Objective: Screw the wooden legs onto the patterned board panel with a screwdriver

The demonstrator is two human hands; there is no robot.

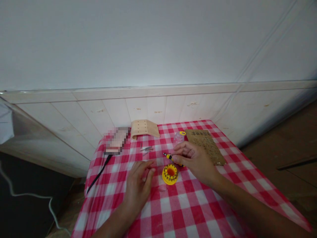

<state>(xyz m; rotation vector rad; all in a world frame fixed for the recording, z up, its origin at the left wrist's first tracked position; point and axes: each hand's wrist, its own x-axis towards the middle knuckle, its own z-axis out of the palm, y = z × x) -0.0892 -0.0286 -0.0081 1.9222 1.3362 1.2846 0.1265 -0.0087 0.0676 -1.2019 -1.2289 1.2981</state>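
My right hand (189, 155) is closed round a yellow-and-black screwdriver (168, 156), whose metal end points left and slightly up. Just below it stands a round yellow bit holder (170, 175), ringed with small metal bits around an orange-red centre. My left hand (140, 178) is on the left of the holder, fingers loosely bent and thumb apart, with nothing visible in it. Several thin metal screws or pins (147, 149) lie on the cloth beyond my left hand. A clear plastic cover with a yellow top (179, 137) is behind my right hand and partly hidden by it.
A curved wooden piece with holes (145, 129) stands at the back by the panelled wall (158, 109). A brown printed packet (208, 147) lies at the right. At the left is a blurred-out flat object (117, 140) with a black strap. The red-and-white checked tablecloth (183, 211) covers the table.
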